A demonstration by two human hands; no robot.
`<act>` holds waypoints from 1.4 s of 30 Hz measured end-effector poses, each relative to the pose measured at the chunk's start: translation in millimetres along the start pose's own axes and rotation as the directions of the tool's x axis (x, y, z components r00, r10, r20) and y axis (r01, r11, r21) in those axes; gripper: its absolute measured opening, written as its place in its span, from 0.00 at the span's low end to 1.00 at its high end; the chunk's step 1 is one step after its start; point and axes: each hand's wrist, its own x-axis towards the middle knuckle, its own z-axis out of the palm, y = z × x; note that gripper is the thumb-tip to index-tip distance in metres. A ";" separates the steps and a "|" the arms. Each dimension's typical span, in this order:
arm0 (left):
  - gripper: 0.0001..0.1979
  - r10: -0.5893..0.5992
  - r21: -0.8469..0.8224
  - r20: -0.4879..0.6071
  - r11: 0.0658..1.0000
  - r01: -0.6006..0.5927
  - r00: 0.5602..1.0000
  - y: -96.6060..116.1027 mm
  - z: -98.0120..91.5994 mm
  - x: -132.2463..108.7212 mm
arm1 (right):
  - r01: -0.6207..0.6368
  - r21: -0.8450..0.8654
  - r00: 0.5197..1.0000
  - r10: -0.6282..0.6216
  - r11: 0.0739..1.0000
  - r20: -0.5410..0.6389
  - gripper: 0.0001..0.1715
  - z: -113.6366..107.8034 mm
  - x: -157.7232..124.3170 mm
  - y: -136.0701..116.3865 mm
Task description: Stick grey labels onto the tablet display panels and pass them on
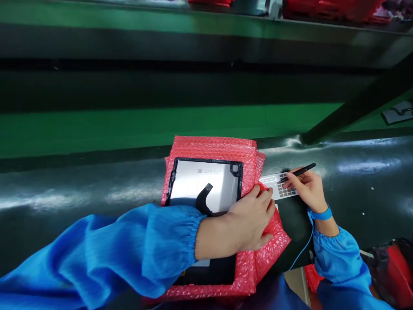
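Observation:
My right hand [306, 187] holds a slim black pen-shaped tool [305, 169], its tip at a white sheet of small grey square labels [284, 189] on the bench. Across a tablet screen assembly [190, 183] reaches my left hand [253, 215], fingers spread over a red bubble-wrap bag [275, 241] at the screen's right side. The assembly lies with its silvery back up in a black frame, and a black flex cable [203, 200] curves over it. My left forearm hides its middle. Under it is a stack of red bubble-wrap bags [216, 146].
A dark, shiny bench mat [80, 193] spreads to both sides. A dark slanted post [358, 101] stands at the back right, near a flat device [398, 113]. Red packages [332, 8] sit on the shelf above. A blue wrist strap [322, 213] trails a cord from my right wrist.

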 end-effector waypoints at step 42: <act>0.15 -0.082 -0.140 -0.621 0.990 -0.007 0.780 25.9 -11.3 -120.8 | 0.042 0.215 0.992 -0.015 0.976 -0.127 0.26 11.6 0.6 -30.6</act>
